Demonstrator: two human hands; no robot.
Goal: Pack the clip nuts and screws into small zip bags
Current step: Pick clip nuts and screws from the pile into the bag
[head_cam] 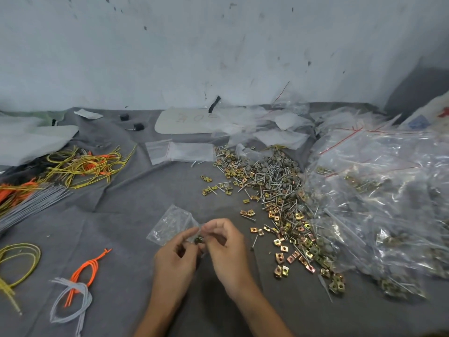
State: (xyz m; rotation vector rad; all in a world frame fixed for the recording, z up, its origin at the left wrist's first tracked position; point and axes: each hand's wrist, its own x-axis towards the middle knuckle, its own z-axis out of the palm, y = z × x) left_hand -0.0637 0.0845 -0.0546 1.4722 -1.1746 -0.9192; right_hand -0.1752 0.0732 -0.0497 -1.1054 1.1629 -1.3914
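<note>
Zip bag (171,224) — pinched between both hands (177,257) (229,249).

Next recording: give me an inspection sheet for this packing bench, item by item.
Surface: grey cloth, creased, covers the bench.
Job's things: small zip bag at centre front; loose clip nuts and screws spread to its right; filled bags heaped at far right; empty zip bags lie behind.
Clutter: white sheet with writing, black pieces and crumpled plastic near the wall.
Grippers: left hand and right hand both pinch the small zip bag at its near end.
Cables: yellow and orange wire loops and grey wires at left.
Surroundings: scuffed pale wall behind.
</note>
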